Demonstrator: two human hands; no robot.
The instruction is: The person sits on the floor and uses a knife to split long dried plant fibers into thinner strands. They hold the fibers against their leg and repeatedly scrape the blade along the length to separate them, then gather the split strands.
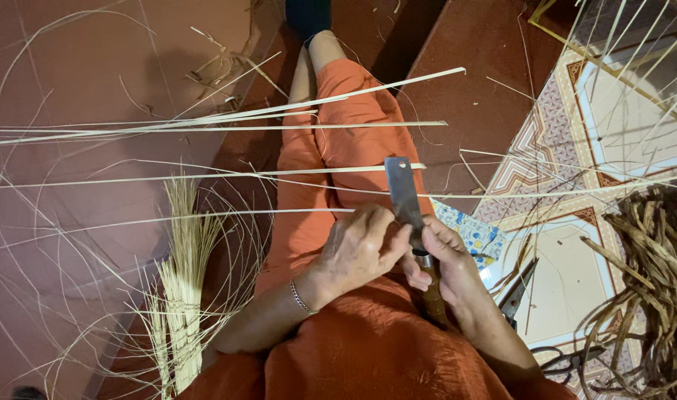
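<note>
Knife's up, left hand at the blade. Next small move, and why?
Probably ease the thin pale strip along the knife edge with the left hand, continuing the split. The right hand grips the wooden handle with the blade pointing away from the body, the left fingers pinch right beside it, and the strip runs off to the left. Whether the edge has actually bitten in is hidden.

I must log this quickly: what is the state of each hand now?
Left hand: closed, pinching a thin bamboo strip against the blade.
Right hand: closed around the wooden handle of the knife.
</note>
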